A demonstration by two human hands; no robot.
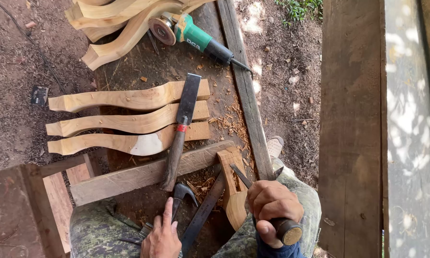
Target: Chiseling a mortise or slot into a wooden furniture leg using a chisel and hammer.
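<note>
Seen from above, we start at the left, where three curved chair legs (129, 119) lie side by side on the dirt floor, pale and fresh-cut, with a wide chisel (181, 129) resting across them as if parked within reach. Right of those legs and nearer us, our left hand (161, 236) lies on the claw hammer (181, 196), index finger stretched along the handle; we cannot tell whether the other fingers have closed around it. Further right, a fourth leg (234, 191) leans against a rough plank (148, 174), which seems to brace it for cutting; its top shows a squared notch ringed with chips. Our right hand (272, 205) is clenched around a narrow chisel (258, 196), blade set in that notch. Beyond the three legs, toward the top, a green grinder (196, 36) lies beside more curved blanks.
</note>
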